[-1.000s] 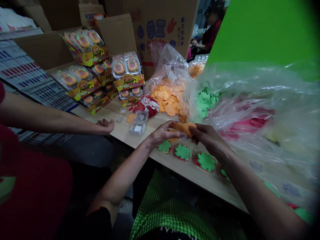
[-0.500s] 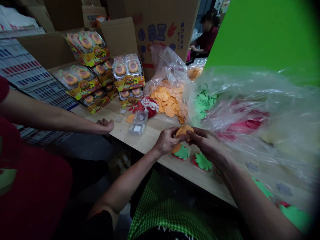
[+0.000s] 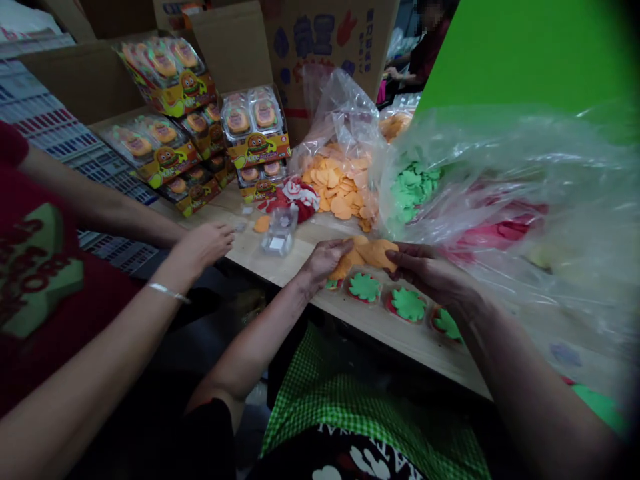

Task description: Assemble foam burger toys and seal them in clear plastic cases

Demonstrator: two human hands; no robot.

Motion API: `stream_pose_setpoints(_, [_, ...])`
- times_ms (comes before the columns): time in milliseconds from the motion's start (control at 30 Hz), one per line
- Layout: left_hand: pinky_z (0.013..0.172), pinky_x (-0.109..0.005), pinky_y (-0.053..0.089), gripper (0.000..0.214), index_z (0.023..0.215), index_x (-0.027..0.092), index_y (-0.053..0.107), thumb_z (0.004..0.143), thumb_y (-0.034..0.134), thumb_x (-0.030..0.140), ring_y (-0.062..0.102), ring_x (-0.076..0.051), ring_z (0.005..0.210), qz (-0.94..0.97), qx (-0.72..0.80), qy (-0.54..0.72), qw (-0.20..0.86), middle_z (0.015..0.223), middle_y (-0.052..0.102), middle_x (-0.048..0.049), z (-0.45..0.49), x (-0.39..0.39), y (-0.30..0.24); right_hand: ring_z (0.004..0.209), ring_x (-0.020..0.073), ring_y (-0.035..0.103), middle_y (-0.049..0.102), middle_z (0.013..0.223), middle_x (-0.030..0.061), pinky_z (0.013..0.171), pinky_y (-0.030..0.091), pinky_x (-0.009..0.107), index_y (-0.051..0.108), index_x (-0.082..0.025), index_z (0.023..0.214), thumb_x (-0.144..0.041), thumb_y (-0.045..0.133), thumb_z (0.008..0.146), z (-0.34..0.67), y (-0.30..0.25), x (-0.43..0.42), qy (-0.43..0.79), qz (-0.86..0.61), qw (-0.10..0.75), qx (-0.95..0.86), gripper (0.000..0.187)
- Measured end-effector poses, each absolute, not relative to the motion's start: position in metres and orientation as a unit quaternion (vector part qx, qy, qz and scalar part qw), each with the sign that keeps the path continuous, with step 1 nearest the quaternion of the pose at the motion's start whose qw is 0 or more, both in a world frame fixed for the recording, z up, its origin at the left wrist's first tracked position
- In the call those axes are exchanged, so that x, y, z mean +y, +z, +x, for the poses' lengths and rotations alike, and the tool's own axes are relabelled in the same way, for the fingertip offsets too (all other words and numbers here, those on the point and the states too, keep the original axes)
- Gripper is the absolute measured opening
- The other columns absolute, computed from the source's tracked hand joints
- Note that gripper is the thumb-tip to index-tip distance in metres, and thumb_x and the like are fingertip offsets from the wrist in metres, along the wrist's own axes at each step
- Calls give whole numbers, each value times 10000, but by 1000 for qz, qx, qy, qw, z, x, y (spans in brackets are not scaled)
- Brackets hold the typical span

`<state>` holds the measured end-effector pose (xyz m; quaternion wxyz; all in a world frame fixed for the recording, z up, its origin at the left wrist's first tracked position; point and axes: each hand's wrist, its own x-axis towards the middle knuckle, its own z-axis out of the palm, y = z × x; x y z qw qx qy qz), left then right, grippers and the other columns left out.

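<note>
Both my hands meet over the wooden table edge (image 3: 380, 333). My left hand (image 3: 325, 261) pinches orange foam pieces (image 3: 345, 267) just above a green leaf-shaped piece at the row's left end. My right hand (image 3: 430, 270) grips a small stack of orange foam pieces (image 3: 379, 252) by its right side. Below them lies a row of green leaf pieces on red discs (image 3: 365, 287), with two more (image 3: 409, 303) (image 3: 447, 323) to the right.
Clear plastic bags hold orange pieces (image 3: 340, 187), green pieces (image 3: 413, 190) and red pieces (image 3: 495, 233). Burger-toy blister packs (image 3: 255, 143) are stacked at the back left. A small clear tray (image 3: 279, 239) sits on the table. Another person's hand (image 3: 205, 241) reaches in from the left.
My hands have drawn apart, spreading the orange pieces between them. The other person's second arm with a bracelet has come forward to the table edge.
</note>
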<state>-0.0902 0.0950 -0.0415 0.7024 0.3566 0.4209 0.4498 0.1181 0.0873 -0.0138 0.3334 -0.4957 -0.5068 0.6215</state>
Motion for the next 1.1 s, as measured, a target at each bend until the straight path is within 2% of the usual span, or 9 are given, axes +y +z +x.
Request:
stream_pose_setpoints(133, [549,-209,429,203,800,117,671,796,748,305,586,-103,562,294,514,518,617,680,697,-19,-111,103,-40,620,145,513,639,774,49,544,428,281,696,-182,832,-535,782,639,134,-17,89,565,-533,323,-541,411])
stream_pose_setpoints(267, [532,-196,410,138,757,141,628,783,719,241,578,-93,557,284,550,554,557,635,658,15,-137,101,-36,618,160,506,593,668,23,535,388,277,664,-202,765,-507,697,731,138,-24,86,464,-566,236,-639,309])
stream_pose_setpoints(433, [540,-190,418,157,754,147,607,713,746,209,578,-88,555,313,560,509,574,646,657,10,-159,85,-34,638,155,523,611,718,16,560,396,265,617,-202,839,-427,565,849,112,-31,79,485,-470,166,-718,231])
stream_pose_setpoints(533, [560,-187,434,230,820,144,623,678,785,224,597,-86,584,337,544,494,589,702,674,9,-166,74,-36,639,153,537,623,712,22,566,392,256,623,-192,825,-300,522,867,97,-35,81,416,-478,91,-768,154])
stream_pose_setpoints(667, [601,-171,453,328,886,134,685,642,849,279,618,-76,645,379,517,510,574,781,698,6,-172,65,-41,732,199,621,694,866,96,620,410,281,655,-167,932,-182,530,850,86,-45,84,254,-525,14,-813,151])
stream_pose_setpoints(833, [624,-194,483,392,864,126,691,576,905,281,640,-92,650,355,517,501,596,786,720,-11,-173,62,-46,835,257,669,662,1101,202,660,443,327,594,-110,1162,-249,517,909,89,-52,77,148,-573,11,-806,299])
stream_pose_setpoints(933, [633,-202,481,393,859,126,676,562,908,237,642,-97,651,340,522,497,604,769,716,-12,-169,60,-48,798,252,665,674,1049,181,664,466,343,615,-125,1132,-294,523,904,89,-43,75,188,-580,71,-790,298])
stream_pose_setpoints(1033, [651,-209,473,379,870,130,685,568,895,220,634,-92,653,341,502,490,626,770,708,-7,-156,56,-50,715,213,659,702,937,120,608,489,318,588,-158,1219,-404,523,917,79,-36,76,400,-536,180,-721,395])
stream_pose_setpoints(1100, [651,-215,467,382,842,132,687,543,902,234,627,-93,639,334,476,482,655,744,699,-2,-144,53,-55,665,195,650,713,923,103,539,476,295,566,-181,1256,-502,562,892,70,-40,78,556,-489,213,-637,485])
